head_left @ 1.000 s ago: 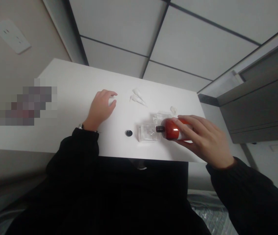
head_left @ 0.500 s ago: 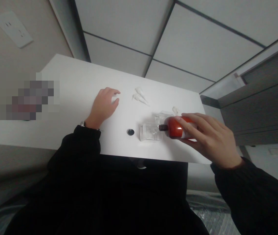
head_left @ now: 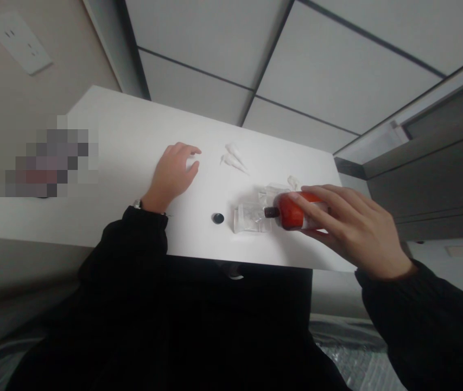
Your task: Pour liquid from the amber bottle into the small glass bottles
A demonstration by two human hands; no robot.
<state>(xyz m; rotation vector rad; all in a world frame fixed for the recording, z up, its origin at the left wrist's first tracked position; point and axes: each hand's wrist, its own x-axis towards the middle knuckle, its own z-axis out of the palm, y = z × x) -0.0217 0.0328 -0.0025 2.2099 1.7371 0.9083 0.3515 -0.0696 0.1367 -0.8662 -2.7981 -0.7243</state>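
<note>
Over the desk (head_left: 133,125), right grip (head_left: 349,231) clamps glossy red dark-capped bottle (head_left: 292,212); left grip (head_left: 172,174) open.

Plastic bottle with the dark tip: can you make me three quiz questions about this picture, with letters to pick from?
1. Where is the small round black disc? A: left of the clear plastic bag. B: on the floor. C: inside a cup.
2. What colour is the plastic bottle? A: blue. B: orange-red. C: green.
3. What does the left hand hold? A: a cup. B: scissors. C: nothing.

Answers: 1 A, it lies beside the bag on the white table. 2 B, its shiny body shows by the right hand. 3 C, that hand is open and empty.
</note>
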